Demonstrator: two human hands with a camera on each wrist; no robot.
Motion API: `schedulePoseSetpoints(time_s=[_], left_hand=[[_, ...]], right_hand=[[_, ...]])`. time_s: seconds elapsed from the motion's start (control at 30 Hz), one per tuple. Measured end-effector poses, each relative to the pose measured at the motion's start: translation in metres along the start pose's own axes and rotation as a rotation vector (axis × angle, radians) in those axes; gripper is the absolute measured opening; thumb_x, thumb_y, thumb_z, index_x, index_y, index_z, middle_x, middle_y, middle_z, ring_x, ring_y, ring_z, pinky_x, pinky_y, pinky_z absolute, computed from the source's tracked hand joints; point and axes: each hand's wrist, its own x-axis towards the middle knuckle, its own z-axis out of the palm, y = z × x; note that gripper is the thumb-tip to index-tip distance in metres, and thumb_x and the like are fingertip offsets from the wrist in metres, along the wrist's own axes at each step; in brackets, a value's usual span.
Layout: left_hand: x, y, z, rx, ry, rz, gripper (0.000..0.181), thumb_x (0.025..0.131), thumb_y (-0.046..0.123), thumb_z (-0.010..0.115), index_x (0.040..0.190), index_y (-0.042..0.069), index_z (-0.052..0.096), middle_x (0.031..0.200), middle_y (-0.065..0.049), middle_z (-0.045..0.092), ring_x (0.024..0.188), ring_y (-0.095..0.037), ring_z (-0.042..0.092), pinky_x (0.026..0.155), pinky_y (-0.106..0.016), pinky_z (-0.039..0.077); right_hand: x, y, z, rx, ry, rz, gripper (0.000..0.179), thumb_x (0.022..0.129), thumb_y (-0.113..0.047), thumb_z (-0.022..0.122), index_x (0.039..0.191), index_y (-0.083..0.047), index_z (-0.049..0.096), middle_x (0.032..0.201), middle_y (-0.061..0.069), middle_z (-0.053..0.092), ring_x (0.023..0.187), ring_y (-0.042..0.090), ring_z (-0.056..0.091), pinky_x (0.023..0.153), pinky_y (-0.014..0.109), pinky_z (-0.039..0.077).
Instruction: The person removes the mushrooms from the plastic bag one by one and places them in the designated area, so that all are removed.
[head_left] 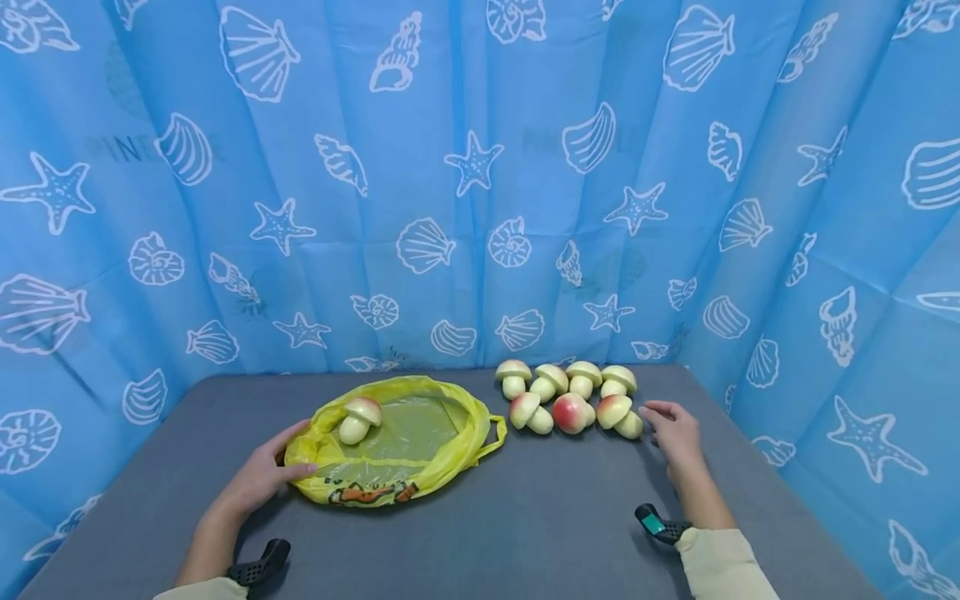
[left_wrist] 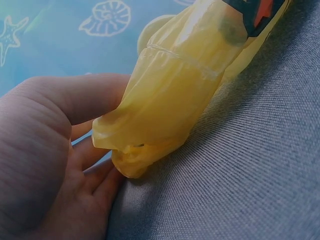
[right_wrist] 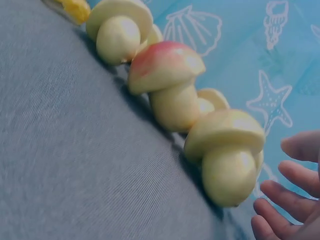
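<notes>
A yellow plastic bag [head_left: 442, 483] lies spread on the table with its mouth facing up and a handle loop on its right side. One toy mushroom [head_left: 360, 419] with a reddish cap lies inside it. My left hand [head_left: 262, 471] holds the bag's left end, thumb at the near side and fingers at the far side; the left wrist view shows the yellow film [left_wrist: 165, 95] between them. My right hand [head_left: 675, 433], fingers spread and holding nothing, is just right of the nearest mushroom [head_left: 619, 416]. That mushroom's pale stem [right_wrist: 229, 175] points toward the fingers in the right wrist view.
Several more mushrooms stand or lie in two rows at the table's back right, among them a red-capped one [head_left: 572, 413] and a pale one [head_left: 513, 377]. The grey table [head_left: 480, 542] ends at a blue seashell-print curtain [head_left: 480, 208] behind and to the right.
</notes>
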Motion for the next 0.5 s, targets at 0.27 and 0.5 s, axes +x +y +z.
schedulePoseSetpoints(time_s=[0.27,0.5], left_hand=[[-0.002,0.003,0.001,-0.008,0.001,-0.005,0.086,0.09,0.035,0.069,0.154,0.002,0.023,0.155,-0.028,0.019,0.14,-0.047,0.019,0.108,-0.061,0.022],[-0.003,0.003,0.0,-0.003,-0.003,-0.008,0.085,0.09,0.035,0.069,0.154,0.003,0.023,0.155,-0.028,0.019,0.139,-0.047,0.02,0.108,-0.061,0.023]], right_hand=[[0.001,-0.028,0.001,0.083,0.05,-0.023,0.044,0.099,-0.032,0.055,0.13,0.0,0.054,0.128,0.013,0.051,0.118,0.028,0.046,0.097,0.045,0.042],[0.0,-0.058,0.013,0.062,0.098,-0.123,0.038,0.099,-0.027,0.056,0.126,0.0,0.058,0.123,0.012,0.053,0.112,0.022,0.048,0.09,0.037,0.043]])
